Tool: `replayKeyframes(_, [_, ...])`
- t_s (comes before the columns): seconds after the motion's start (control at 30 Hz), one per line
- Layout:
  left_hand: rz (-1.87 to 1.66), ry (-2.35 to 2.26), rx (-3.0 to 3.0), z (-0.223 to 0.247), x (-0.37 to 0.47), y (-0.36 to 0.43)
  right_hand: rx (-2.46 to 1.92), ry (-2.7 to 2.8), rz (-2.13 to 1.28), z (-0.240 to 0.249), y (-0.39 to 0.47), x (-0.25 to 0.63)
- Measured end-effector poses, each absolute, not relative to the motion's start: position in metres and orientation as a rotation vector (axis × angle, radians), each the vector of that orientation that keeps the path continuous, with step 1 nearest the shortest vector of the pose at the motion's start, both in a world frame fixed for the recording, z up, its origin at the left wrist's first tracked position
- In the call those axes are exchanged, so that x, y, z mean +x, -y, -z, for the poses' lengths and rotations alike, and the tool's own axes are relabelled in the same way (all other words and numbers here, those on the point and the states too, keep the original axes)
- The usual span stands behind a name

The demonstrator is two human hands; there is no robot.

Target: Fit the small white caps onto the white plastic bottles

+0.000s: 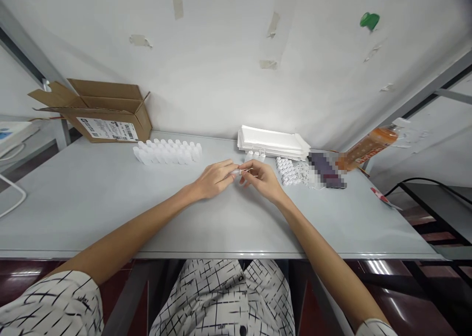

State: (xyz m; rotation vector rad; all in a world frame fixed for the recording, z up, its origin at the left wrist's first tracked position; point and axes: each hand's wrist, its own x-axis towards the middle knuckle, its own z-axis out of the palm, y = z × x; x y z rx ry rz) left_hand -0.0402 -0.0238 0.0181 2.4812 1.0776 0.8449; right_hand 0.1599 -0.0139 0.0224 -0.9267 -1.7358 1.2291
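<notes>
The left hand [216, 179] and right hand [262, 179] pinch a small pale piece [236, 172] between them over the desk [228, 228], seemingly mid-work; white parts [167, 152] stand leftward, three white pieces [255, 156] just beyond, a white cluster [286, 171] rightward; which are finished, I cannot tell.

At the centre of the frame, the fingers of the left hand [216, 180] and right hand [262, 180] cover most of a slim pale piece [236, 172], whose fine details are too small to tell. Coarse blocks blur the dark flat object [327, 170] at right of centre, while the print on the carton label [107, 129], upper left, is unreadably small. The frame's bottom corners cut off both patterned sleeves [55, 304].
</notes>
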Motion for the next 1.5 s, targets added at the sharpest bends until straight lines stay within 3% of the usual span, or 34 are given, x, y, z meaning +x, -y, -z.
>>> replayKeyframes(0.37, [-1.082,-1.145,2.774,-0.017,-0.034,0.028,-0.830,1.578,-1.208,-0.026,0.017,0.157])
replayKeyframes(0.93, [-1.262,-1.116,2.259,-0.011,-0.029,0.023,-0.870,1.684,-0.929,-0.027,0.021,0.155])
replayKeyframes(1.5, [-1.185,-1.221,2.769,-0.007,-0.031,0.026,-0.881,1.556,-1.152,-0.026,0.018,0.155])
